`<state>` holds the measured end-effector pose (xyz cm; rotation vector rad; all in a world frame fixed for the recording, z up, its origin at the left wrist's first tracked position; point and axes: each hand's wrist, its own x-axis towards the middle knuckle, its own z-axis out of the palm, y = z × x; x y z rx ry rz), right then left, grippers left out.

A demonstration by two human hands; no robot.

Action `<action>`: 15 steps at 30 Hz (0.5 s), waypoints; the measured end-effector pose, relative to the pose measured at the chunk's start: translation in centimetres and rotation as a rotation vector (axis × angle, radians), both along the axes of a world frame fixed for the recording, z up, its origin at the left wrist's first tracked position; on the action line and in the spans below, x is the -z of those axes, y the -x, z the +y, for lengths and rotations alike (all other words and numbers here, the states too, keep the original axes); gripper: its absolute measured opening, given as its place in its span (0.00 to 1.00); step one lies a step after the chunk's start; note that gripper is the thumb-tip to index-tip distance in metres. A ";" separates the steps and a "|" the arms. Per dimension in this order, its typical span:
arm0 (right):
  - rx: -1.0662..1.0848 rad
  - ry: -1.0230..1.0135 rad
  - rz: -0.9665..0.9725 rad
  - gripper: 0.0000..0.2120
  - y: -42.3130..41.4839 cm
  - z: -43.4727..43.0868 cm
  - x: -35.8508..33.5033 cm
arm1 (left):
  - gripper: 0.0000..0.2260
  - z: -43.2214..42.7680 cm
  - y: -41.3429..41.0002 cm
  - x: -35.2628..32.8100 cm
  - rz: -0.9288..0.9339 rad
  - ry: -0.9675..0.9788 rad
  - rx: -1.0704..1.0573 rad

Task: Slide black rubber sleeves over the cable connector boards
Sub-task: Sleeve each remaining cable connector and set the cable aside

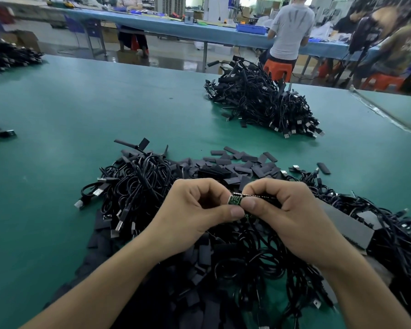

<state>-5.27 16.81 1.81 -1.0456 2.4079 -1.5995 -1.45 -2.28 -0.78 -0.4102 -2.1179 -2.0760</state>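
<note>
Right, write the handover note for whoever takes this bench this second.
Left hand: pinches the bare green end of the board.
Right hand: pinches the sleeve, which seems partly over the board; how far is hard to tell.
Loose sleeves lie just beyond the hands, and cables are heaped left of and under the arms.
The far pile looks already sleeved.
Done: this sleeve is started.
Left: push it fully over the board, then work through the near heap.
</note>
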 end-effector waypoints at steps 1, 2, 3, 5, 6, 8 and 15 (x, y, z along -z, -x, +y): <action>-0.012 0.009 -0.015 0.04 0.0 0.0 0.1 | 0.06 0.0 0.0 0.0 0.006 -0.007 0.005; -0.026 0.028 -0.043 0.05 0.1 -0.1 0.2 | 0.05 -0.1 0.0 0.0 0.017 -0.014 0.010; -0.041 0.063 -0.083 0.05 0.1 -0.1 0.3 | 0.05 -0.1 0.0 -0.1 0.029 -0.021 0.020; -0.067 0.149 -0.178 0.08 0.1 -0.1 0.7 | 0.05 -0.2 0.0 0.0 0.034 -0.043 0.051; -0.075 0.180 -0.218 0.09 0.1 -0.2 0.8 | 0.05 -0.2 0.0 0.1 0.027 -0.053 0.060; -0.083 0.220 -0.275 0.09 0.1 -0.4 1.1 | 0.06 -0.3 0.1 0.4 0.008 -0.072 0.059; -0.075 0.281 -0.379 0.08 -0.1 -0.7 1.6 | 0.05 -0.3 0.1 0.9 -0.037 -0.145 0.109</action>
